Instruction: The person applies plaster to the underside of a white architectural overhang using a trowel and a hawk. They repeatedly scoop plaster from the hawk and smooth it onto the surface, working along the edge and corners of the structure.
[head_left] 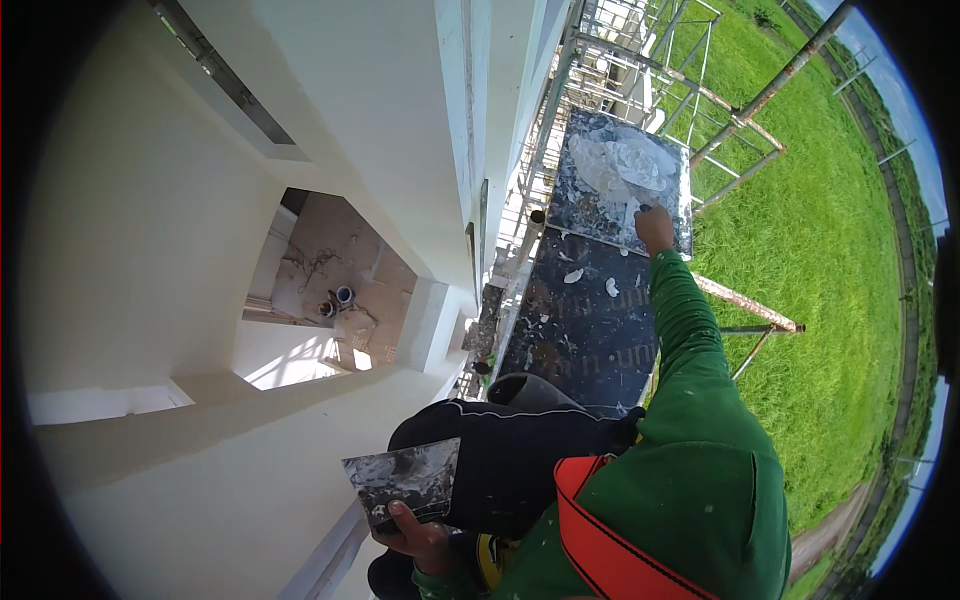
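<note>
My right hand (655,231) is stretched far forward, closed round the dark handle of a putty knife (644,209). Its blade reaches toward a spread heap of white putty (622,163) and is hard to make out against it. The putty lies on a dark, smeared board (583,212). Close to my lap, my left hand (418,540) grips a small flat rectangular plate (405,476) by its near edge, thumb on top. White smears cover the plate's dark face.
Under the board runs a dark scaffold platform (580,330) with dropped putty bits. Rusty scaffold tubes (745,117) stand at the right, above grass (800,230) far below. A pale wall (350,90) with an opening is at the left; buckets (344,295) stand inside.
</note>
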